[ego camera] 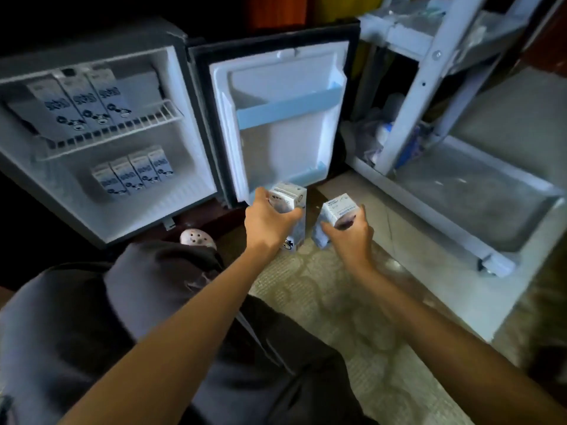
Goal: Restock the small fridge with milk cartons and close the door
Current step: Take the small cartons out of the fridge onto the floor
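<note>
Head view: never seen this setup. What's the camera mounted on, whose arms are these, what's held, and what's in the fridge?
There is no machine here. A person wears one wide-angle camera on the head, looking forward and down, so the two arms reaching in from below are the person's own. They are low to the floor in front of a small fridge whose door stands wide open. The left hand grips one milk carton from above. The right hand holds a second carton, tilted. Inside, three cartons stand on the wire shelf, and four more stand on the fridge floor below. A white cart stands at the right.
</note>
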`<state>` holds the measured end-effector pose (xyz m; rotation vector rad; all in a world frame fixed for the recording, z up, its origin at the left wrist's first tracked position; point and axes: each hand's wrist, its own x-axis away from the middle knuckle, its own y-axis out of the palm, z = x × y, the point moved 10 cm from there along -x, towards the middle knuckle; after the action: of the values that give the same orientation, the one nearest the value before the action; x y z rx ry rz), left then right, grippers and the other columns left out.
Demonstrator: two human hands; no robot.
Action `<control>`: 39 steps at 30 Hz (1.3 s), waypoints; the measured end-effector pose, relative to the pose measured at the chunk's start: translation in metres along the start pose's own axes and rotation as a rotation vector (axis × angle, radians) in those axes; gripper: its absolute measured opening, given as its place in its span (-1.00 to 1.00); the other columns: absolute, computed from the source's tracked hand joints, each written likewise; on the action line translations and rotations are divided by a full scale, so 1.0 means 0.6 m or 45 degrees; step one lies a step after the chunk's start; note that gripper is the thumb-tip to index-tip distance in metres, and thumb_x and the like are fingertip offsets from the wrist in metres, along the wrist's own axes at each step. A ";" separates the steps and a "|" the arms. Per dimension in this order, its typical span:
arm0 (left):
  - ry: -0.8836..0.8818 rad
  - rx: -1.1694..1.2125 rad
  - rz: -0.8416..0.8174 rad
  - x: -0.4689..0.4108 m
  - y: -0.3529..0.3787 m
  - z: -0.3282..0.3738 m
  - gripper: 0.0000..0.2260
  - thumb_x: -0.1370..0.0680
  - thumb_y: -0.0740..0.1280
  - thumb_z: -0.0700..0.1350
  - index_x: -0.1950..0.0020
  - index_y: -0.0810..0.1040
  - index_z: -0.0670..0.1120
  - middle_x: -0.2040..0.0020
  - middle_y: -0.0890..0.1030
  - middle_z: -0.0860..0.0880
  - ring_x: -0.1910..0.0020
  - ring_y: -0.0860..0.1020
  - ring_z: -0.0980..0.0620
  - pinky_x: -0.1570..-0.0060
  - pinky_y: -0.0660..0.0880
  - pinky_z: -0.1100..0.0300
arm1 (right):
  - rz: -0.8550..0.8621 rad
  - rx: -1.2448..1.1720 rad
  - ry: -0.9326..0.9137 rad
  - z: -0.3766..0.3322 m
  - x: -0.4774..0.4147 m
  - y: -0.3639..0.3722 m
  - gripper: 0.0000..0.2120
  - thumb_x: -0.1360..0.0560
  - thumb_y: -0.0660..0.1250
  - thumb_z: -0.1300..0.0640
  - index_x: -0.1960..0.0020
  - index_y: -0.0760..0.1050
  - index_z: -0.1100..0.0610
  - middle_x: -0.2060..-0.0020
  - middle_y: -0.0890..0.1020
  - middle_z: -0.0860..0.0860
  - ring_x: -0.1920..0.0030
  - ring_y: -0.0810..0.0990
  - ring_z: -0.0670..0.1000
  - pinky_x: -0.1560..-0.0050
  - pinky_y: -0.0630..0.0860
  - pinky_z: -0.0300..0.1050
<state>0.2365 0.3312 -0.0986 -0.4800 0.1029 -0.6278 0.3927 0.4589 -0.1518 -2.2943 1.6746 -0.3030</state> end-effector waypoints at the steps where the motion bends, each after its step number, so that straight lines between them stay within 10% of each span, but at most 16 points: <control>1: -0.032 -0.015 -0.058 0.016 0.032 -0.008 -0.69 -0.41 0.44 -0.11 0.02 0.34 -0.13 0.16 0.51 0.02 0.21 0.48 0.06 0.45 0.36 0.41 | -0.008 0.018 0.045 0.036 0.007 -0.018 -0.65 -0.36 0.47 0.26 -0.04 0.38 0.26 -0.07 0.59 0.17 -0.01 0.56 0.03 0.15 0.49 -0.23; 5: -0.141 -0.106 -0.228 0.077 0.145 -0.039 -0.55 -0.41 0.46 -0.07 -0.17 0.38 -0.23 -0.08 0.56 -0.10 0.05 0.55 0.00 0.25 0.46 0.27 | 0.014 0.124 0.203 0.176 0.037 -0.091 -0.61 -0.35 0.47 0.23 -0.06 0.37 0.29 -0.05 0.60 0.23 -0.04 0.60 0.14 0.07 0.54 0.02; 13: -0.221 -0.337 -0.537 0.182 0.313 -0.102 -0.52 -0.41 0.46 -0.09 -0.20 0.36 -0.26 -0.09 0.58 -0.15 0.18 0.45 0.07 0.58 0.35 0.41 | -0.118 0.249 0.573 0.432 0.138 -0.138 -0.46 -0.39 0.46 0.16 -0.26 0.32 0.29 0.00 0.56 0.13 0.00 0.57 0.10 0.15 0.43 -0.10; 17: -0.241 -0.421 -0.607 0.204 0.343 -0.138 -0.52 -0.38 0.48 -0.08 -0.15 0.36 -0.24 -0.10 0.56 -0.17 0.16 0.45 0.07 0.55 0.30 0.42 | -0.278 0.350 0.586 0.496 0.178 -0.113 -0.59 -0.29 0.46 0.14 -0.05 0.40 0.25 0.12 0.58 0.12 0.24 0.54 -0.01 0.28 0.36 -0.21; 22: -0.214 -0.481 -0.651 0.202 0.351 -0.161 -0.54 -0.37 0.48 -0.11 -0.10 0.32 -0.21 -0.02 0.54 -0.15 0.04 0.56 -0.07 0.36 0.38 0.23 | -0.351 0.486 0.669 0.549 0.212 -0.102 -0.43 -0.35 0.50 0.18 -0.23 0.30 0.29 -0.13 0.51 0.17 -0.12 0.55 0.15 0.06 0.46 -0.09; 30: -0.210 -0.527 -0.654 0.199 0.345 -0.175 -0.50 -0.39 0.48 -0.07 -0.17 0.33 -0.24 0.13 0.43 -0.01 0.16 0.47 0.02 0.49 0.31 0.33 | -0.673 0.697 0.549 0.518 0.220 -0.075 -0.22 -0.34 0.50 0.03 -0.40 0.17 0.23 -0.28 0.46 0.16 -0.26 0.48 0.15 -0.21 0.47 0.01; 39: -0.053 -0.582 -0.679 0.207 0.355 -0.154 -0.58 -0.37 0.49 -0.06 -0.01 0.31 -0.15 0.25 0.45 0.06 0.30 0.47 0.12 0.58 0.30 0.44 | -0.481 0.254 0.278 0.330 0.135 -0.082 -0.69 -0.37 0.46 0.15 -0.04 0.44 0.17 0.09 0.62 0.00 0.14 0.58 -0.04 0.27 0.50 -0.23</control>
<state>0.4302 0.3716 -0.2723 -0.9781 0.0784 -1.1248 0.5269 0.4167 -0.3198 -2.4798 1.2172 -0.7879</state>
